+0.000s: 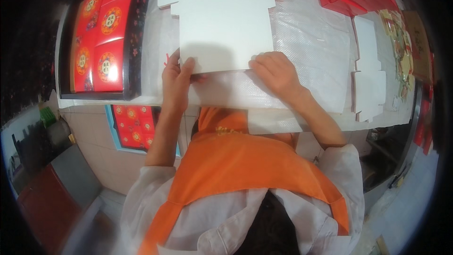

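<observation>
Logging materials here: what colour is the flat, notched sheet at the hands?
The sheet is white, seen best in the head view.

- Reaching forward with left forearm (162, 134) straight ahead and right forearm (321, 118) slanting inward.
- Pointing thumb (188, 66) forward on left grip (177, 79), with fingers (173, 60) partly hidden.
- Bending fingers on right grip (277, 73), with knuckles (276, 56) uppermost.

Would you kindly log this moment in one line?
left hand: holds white card blank, near left corner | right hand: touches its near right corner | dark tray: red packs inside, at left
</observation>
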`<state>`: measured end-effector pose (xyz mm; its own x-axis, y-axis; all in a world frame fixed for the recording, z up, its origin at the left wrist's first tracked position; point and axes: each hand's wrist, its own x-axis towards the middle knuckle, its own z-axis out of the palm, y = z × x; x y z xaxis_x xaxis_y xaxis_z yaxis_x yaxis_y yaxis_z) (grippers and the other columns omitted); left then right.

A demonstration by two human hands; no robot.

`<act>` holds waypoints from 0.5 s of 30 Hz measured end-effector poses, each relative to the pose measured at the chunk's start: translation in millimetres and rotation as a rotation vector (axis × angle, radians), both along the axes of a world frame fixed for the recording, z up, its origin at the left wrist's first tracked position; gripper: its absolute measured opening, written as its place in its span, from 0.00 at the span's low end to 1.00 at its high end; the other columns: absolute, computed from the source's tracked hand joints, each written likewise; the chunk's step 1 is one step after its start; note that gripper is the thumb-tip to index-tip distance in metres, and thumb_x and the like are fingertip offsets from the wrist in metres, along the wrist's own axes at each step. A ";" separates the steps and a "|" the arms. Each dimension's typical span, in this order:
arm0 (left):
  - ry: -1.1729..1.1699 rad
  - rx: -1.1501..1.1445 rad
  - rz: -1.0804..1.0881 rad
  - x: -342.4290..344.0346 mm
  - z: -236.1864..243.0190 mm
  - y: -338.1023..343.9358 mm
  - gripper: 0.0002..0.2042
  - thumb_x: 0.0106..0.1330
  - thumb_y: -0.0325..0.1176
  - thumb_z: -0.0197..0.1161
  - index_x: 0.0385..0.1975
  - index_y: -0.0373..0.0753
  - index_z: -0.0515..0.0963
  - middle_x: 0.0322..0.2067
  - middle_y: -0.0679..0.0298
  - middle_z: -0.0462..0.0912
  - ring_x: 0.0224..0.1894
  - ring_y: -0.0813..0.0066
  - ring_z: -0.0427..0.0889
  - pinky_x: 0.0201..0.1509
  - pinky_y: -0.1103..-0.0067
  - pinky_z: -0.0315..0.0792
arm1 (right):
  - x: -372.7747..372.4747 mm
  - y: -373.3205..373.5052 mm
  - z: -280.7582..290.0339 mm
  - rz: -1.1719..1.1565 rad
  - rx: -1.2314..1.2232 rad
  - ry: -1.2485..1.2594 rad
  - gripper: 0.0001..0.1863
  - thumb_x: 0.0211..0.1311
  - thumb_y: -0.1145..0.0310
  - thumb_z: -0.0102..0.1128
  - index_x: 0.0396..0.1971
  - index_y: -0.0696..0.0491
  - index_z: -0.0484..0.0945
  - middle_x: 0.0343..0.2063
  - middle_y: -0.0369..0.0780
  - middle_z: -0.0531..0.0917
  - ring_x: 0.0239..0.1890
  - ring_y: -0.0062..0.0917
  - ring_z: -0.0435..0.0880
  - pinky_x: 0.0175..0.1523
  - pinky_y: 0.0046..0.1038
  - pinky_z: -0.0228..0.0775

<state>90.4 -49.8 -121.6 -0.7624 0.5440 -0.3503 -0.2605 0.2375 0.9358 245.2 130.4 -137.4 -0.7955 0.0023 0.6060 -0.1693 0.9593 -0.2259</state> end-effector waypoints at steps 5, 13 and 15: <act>1.470 -0.385 -0.020 13.5 -1.1 6.2 0.20 0.57 0.29 0.60 0.50 0.34 0.67 0.38 0.59 0.75 0.40 0.67 0.75 0.40 0.76 0.71 | -4.6 4.7 -5.4 0.033 -0.071 -0.049 0.09 0.41 0.76 0.59 0.25 0.55 0.71 0.27 0.37 0.74 0.29 0.27 0.74 0.33 0.25 0.66; 1.391 0.015 -0.611 9.3 -24.0 25.7 0.12 0.46 0.24 0.64 0.33 0.36 0.75 0.35 0.61 0.74 0.39 0.61 0.74 0.41 0.71 0.69 | -10.6 14.1 -1.6 0.075 -0.192 -0.202 0.06 0.45 0.74 0.58 0.26 0.54 0.71 0.27 0.37 0.74 0.29 0.28 0.73 0.32 0.27 0.68; 1.371 0.042 -0.650 6.6 -26.6 27.6 0.11 0.46 0.24 0.63 0.32 0.37 0.74 0.34 0.60 0.74 0.39 0.61 0.74 0.40 0.72 0.69 | -10.7 15.3 0.6 0.069 -0.236 -0.244 0.05 0.48 0.72 0.57 0.26 0.53 0.72 0.27 0.37 0.75 0.30 0.28 0.73 0.32 0.27 0.68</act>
